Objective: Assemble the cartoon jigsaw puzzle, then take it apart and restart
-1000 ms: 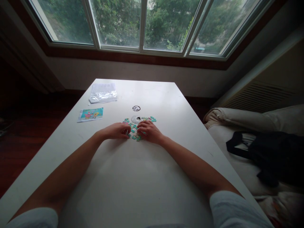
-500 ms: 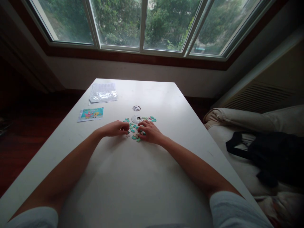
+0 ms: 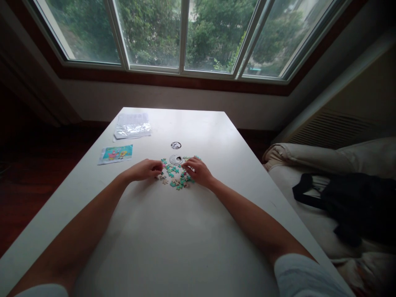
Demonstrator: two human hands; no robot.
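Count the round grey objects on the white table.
2: the dark-rimmed object nearer the white-framed window, and the pale-rimmed object at the far edge of the green jigsaw pieces. Any beneath the bare right hand would be hidden.

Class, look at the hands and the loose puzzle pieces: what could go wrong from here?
The puzzle pieces lie loose near the partly dark round disc; if that darkness is an opening, one could drop in.

The right hand partly covers some pieces from view, so it might nudge or overlook them.
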